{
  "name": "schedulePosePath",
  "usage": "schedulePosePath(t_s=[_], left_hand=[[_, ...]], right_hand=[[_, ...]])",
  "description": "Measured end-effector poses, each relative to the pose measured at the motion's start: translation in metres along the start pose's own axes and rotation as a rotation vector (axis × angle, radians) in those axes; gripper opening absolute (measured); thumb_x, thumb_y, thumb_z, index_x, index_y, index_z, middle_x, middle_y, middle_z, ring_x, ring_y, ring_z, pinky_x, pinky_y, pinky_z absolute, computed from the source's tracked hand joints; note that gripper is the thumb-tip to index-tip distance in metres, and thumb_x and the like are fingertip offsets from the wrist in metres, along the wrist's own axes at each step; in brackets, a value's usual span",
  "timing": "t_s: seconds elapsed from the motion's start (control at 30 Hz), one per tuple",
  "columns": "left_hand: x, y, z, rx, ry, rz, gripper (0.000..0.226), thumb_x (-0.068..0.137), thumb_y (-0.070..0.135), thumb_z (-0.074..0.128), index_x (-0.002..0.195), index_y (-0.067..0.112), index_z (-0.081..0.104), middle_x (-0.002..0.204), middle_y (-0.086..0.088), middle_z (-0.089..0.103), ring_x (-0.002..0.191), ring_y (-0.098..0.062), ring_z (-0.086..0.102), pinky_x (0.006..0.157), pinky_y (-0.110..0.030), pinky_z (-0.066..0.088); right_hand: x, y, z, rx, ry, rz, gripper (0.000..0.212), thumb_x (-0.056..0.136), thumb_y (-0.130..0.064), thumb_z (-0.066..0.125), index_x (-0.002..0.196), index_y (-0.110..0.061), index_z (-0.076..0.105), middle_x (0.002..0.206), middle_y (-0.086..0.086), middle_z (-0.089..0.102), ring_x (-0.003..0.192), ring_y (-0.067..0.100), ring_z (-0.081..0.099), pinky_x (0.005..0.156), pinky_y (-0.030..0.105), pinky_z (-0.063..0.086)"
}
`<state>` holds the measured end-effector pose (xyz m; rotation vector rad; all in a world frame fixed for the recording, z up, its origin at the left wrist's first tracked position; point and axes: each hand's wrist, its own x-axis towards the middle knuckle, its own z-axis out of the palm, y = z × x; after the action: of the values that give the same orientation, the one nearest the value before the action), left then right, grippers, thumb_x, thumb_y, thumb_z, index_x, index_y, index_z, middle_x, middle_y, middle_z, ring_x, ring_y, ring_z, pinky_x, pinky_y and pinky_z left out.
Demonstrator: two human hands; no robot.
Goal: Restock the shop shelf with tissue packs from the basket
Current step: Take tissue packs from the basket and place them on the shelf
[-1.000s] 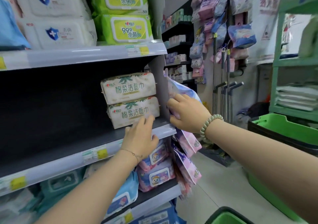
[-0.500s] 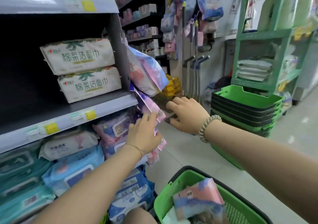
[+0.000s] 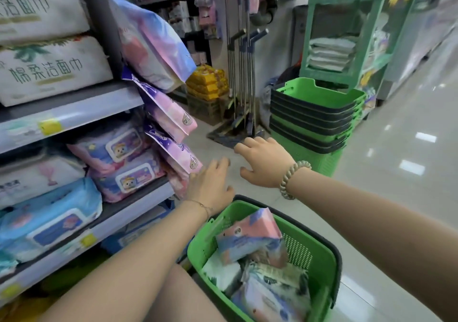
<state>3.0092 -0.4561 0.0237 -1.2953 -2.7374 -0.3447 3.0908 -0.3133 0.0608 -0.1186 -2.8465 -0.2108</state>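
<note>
Head view: left hand and right hand hover empty, fingers loosely spread, just beyond the basket holding the packs. Likely fetching another; next, dip in and grasp the top one.

I see the shelf bearing two stacked white tissue packs. The floor carries my green basket and a stack of baskets.

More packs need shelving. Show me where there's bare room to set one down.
Bare: the shelf strip in front of the white packs, and the floor between the basket and the stacked baskets. Crowded: the wipes packs on the shelf below, and the basket itself.
</note>
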Motion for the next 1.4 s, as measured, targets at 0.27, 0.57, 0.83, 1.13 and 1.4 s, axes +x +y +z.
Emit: schedulePosePath(t_s=[0.27, 0.57, 0.83, 1.13, 1.4], left_hand=[[-0.008, 0.018, 0.070, -0.048, -0.180, 0.009, 0.046, 0.083, 0.034, 0.056, 0.124, 0.023, 0.038, 0.121, -0.001, 0.052, 0.113, -0.028, 0.053, 0.086, -0.043, 0.041], [-0.022, 0.038, 0.149, -0.065, -0.407, -0.006, 0.048, 0.086, 0.036, 0.055, 0.129, 0.020, 0.040, 0.126, -0.003, 0.050, 0.117, -0.028, 0.051, 0.093, -0.043, 0.042], [-0.036, 0.029, 0.211, -0.129, -0.586, -0.124, 0.036, 0.085, 0.036, 0.056, 0.115, 0.021, 0.042, 0.123, -0.001, 0.054, 0.110, -0.027, 0.056, 0.089, -0.043, 0.047], [-0.051, 0.019, 0.265, -0.223, -0.866, -0.255, 0.041, 0.089, 0.035, 0.056, 0.125, 0.016, 0.046, 0.127, -0.006, 0.053, 0.115, -0.028, 0.053, 0.094, -0.041, 0.047], [-0.050, 0.013, 0.309, -0.270, -1.032, -0.374, 0.075, 0.087, 0.030, 0.056, 0.149, 0.010, 0.019, 0.141, -0.012, 0.044, 0.126, -0.030, 0.045, 0.102, -0.036, 0.043]], right_hand=[[-0.035, 0.009, 0.057, 0.077, -0.090, 0.066, 0.041, 0.087, -0.040, 0.048, 0.122, -0.018, 0.046, 0.110, 0.003, 0.054, 0.101, 0.026, 0.054, 0.083, 0.037, 0.040], [-0.090, 0.017, 0.132, 0.173, -0.243, 0.190, 0.037, 0.086, -0.035, 0.049, 0.120, -0.019, 0.048, 0.108, 0.003, 0.056, 0.101, 0.025, 0.054, 0.083, 0.036, 0.040], [-0.129, 0.017, 0.189, 0.219, -0.400, 0.300, 0.030, 0.085, -0.032, 0.046, 0.112, -0.018, 0.051, 0.107, 0.002, 0.055, 0.101, 0.025, 0.054, 0.085, 0.035, 0.040], [-0.167, -0.006, 0.247, 0.312, -0.642, 0.393, 0.035, 0.089, -0.035, 0.048, 0.119, -0.019, 0.051, 0.113, 0.002, 0.057, 0.105, 0.023, 0.056, 0.091, 0.037, 0.044], [-0.190, -0.027, 0.295, 0.311, -0.957, 0.613, 0.039, 0.090, -0.038, 0.050, 0.124, -0.018, 0.049, 0.121, 0.004, 0.056, 0.109, 0.023, 0.054, 0.096, 0.041, 0.046]])
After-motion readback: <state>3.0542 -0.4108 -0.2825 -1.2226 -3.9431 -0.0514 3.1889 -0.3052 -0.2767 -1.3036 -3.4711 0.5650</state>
